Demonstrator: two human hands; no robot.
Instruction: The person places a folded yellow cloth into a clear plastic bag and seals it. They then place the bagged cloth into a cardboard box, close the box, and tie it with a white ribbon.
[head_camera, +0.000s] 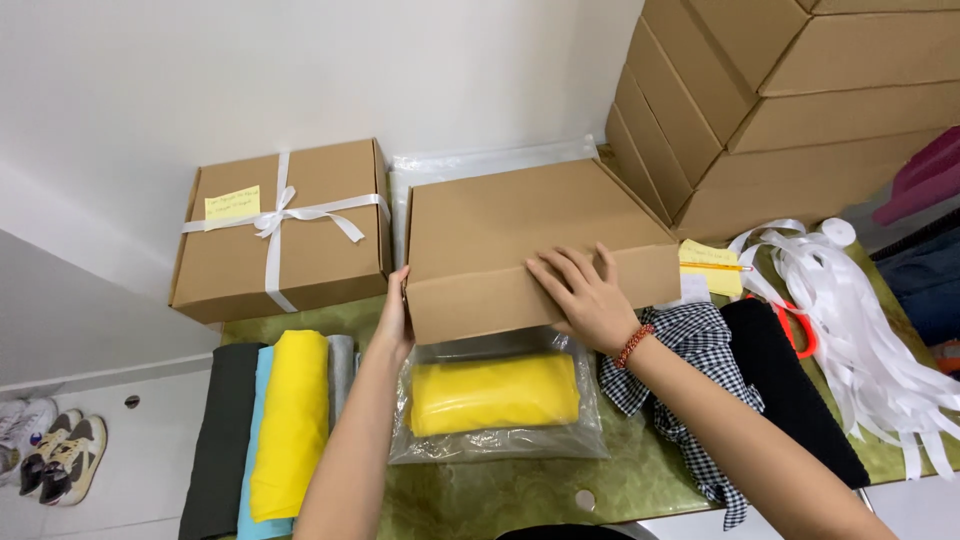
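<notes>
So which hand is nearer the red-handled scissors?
Right. The right hand rests on the plain cardboard box, toward the scissors; the left hand holds the box's far left edge.

Two hands are in view, the left hand (395, 318) and the right hand (585, 295), both on one plain cardboard box (520, 235). Left of the left hand sits one ribbon-tied box (320, 250). Beyond the right hand, four stacked boxes (800, 120). Below the left hand lie four folded cloths (290, 420). Between the hands, one bagged yellow cloth (495, 392). At lower left, two shoes (55, 450).
</notes>
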